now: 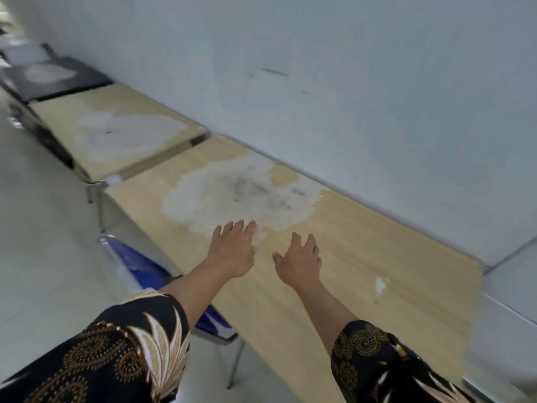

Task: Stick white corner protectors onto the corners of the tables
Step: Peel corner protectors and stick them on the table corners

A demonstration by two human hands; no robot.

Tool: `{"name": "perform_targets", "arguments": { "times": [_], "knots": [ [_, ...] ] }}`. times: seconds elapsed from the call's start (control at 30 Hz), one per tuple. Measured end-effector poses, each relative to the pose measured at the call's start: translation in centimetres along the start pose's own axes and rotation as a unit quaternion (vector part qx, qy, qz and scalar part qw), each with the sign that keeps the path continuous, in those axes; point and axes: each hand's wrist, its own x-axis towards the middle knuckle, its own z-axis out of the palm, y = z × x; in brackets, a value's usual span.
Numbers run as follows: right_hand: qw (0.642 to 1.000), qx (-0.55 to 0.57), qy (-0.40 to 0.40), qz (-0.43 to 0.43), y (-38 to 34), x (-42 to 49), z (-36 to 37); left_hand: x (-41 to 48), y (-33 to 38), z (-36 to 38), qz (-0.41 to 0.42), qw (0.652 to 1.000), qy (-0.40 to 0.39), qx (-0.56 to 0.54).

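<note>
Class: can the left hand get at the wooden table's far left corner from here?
Probably yes: the left hand is open, holds nothing, and bare tabletop lies between it and the corner.

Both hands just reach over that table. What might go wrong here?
Both the left hand and right hand are empty, so a corner of the table could get skipped. The worn white patch hints at a flaky surface; adhesive may hold poorly. The blue chair beside it could snag a leg.

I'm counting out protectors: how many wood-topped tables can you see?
2: the near table before the person, and the next table beyond it, up left. A dark table follows; others may be hidden.
</note>
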Motion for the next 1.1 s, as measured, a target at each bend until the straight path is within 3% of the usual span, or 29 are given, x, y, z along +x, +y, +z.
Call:
{"name": "perform_targets", "arguments": {
  "times": [0.17,0.43,1.1],
  "knots": [
    [0.993,-0.007,-0.054,-0.109,-13.3,-3.8,5.9,-5.3,-13.4,-2.1,-0.112,0.993,0.024,-0.015],
    [0.972,-0.009,-0.092,-0.217,-28.6,-4.0,13.5,-8.0,-28.8,-3.2,-0.214,0.975,0.044,-0.043],
    [0.928,-0.021,-0.185,-0.324,-67.6,14.2,32.3,8.5,-71.3,-7.7,-0.351,0.935,0.001,-0.047]
  ]
}}
